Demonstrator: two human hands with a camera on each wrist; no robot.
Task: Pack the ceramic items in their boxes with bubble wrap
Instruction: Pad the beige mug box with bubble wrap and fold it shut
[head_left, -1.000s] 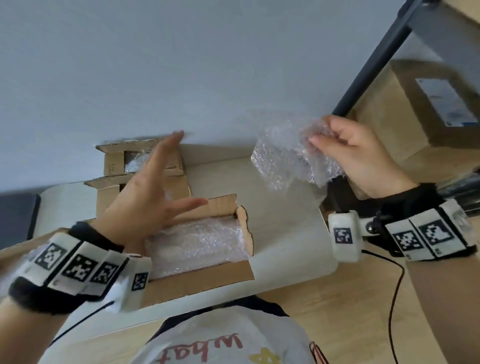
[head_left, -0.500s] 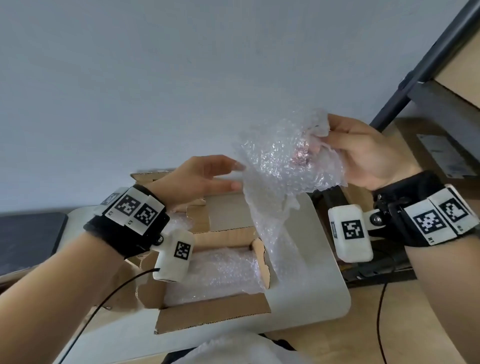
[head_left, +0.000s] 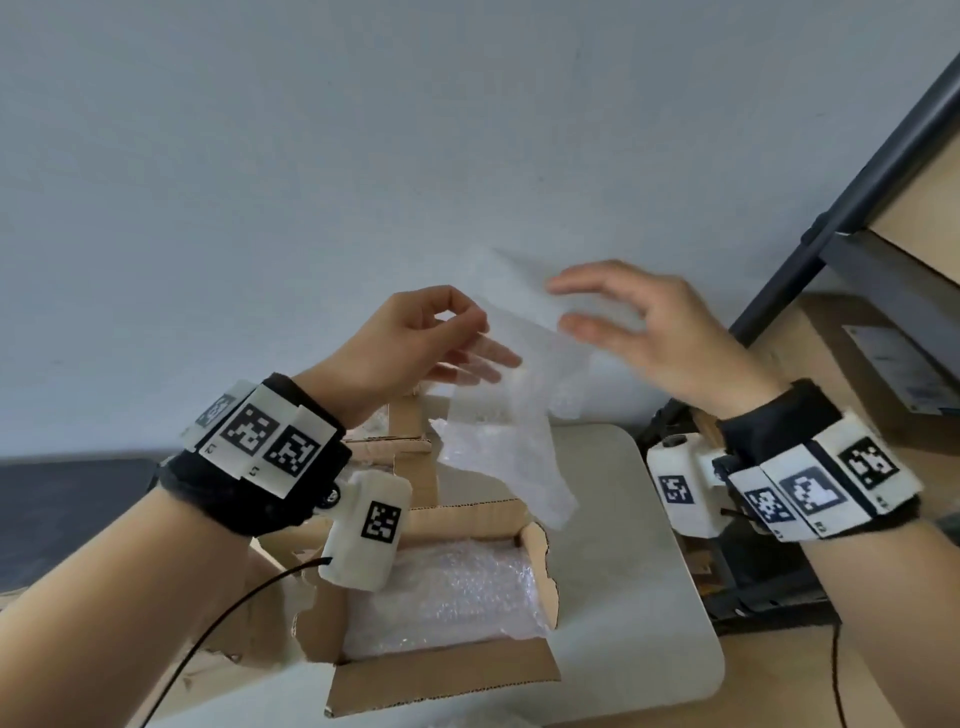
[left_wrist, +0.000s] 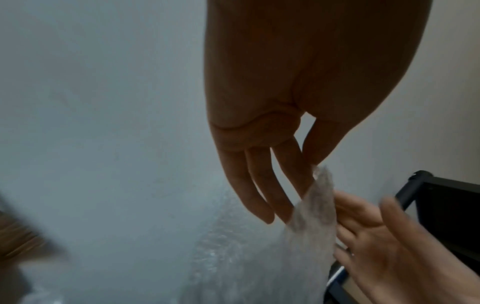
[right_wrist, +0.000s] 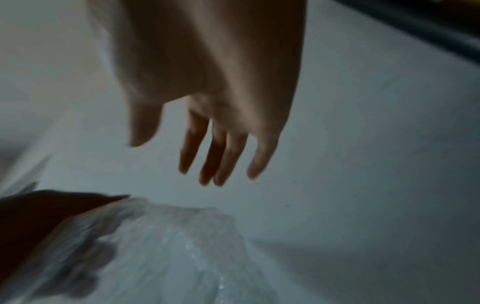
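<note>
Bubble wrap sheet, clear and crinkled, hangs pinched in my left hand above the open brown cardboard box on the table; my right hand, at three o'clock, spreads released fingers.

Black wristbands; checkered white tags

Head view looks down from above; both close wrist views share the bubble wrap.

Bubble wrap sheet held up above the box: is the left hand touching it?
Touching. The left wrist view shows the left hand pinching the bubble wrap sheet's top edge between thumb and fingers.
</note>
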